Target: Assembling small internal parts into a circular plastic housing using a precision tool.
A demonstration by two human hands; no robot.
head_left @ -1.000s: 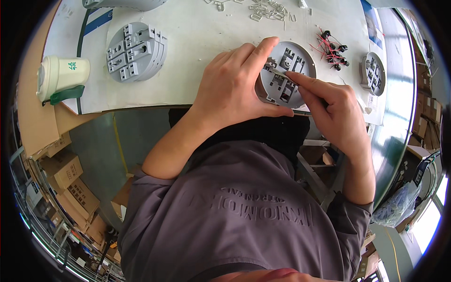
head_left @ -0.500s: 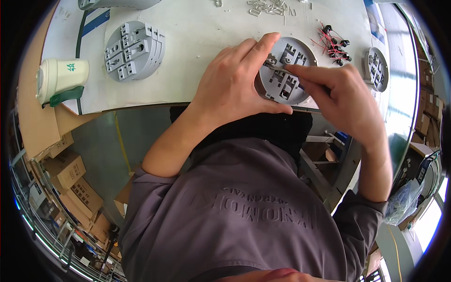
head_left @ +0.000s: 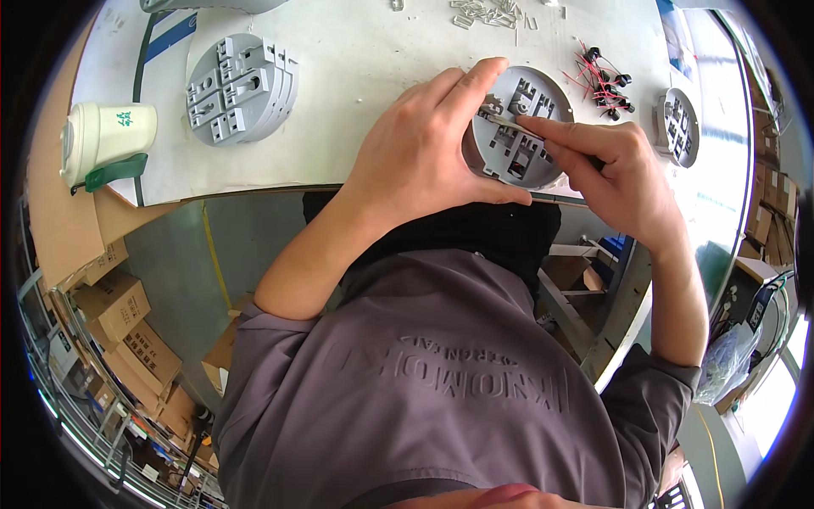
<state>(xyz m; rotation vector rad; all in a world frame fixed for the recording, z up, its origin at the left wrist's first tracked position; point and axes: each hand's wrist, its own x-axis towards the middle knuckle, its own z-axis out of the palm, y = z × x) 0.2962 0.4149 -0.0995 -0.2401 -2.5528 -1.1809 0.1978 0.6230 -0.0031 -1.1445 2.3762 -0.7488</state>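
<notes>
My left hand [head_left: 411, 148] curves around the left side of a round grey plastic housing [head_left: 498, 142], index finger at its far edge and thumb at its near edge. The housing rests at the table's front edge, its inner face with slots and raised ribs turned up. In my right hand [head_left: 615, 165] is a thin, light-coloured tool [head_left: 506, 124], pinched between thumb and fingers. Its tip reaches into the left part of the housing. Whether it is a pair of tweezers I cannot tell, since the fingers cover most of it.
A stack of similar grey housings [head_left: 242, 92] stands left, beside a cream cup [head_left: 114, 140] with a green handle. Black parts with red wires [head_left: 606, 85] and another grey housing [head_left: 678, 127] lie right. Small clear pieces [head_left: 487, 13] are scattered at the back of the table [head_left: 339, 64].
My right hand has shifted slightly, and more of the thin tool shows over the housing. My left hand keeps its hold on the housing.
</notes>
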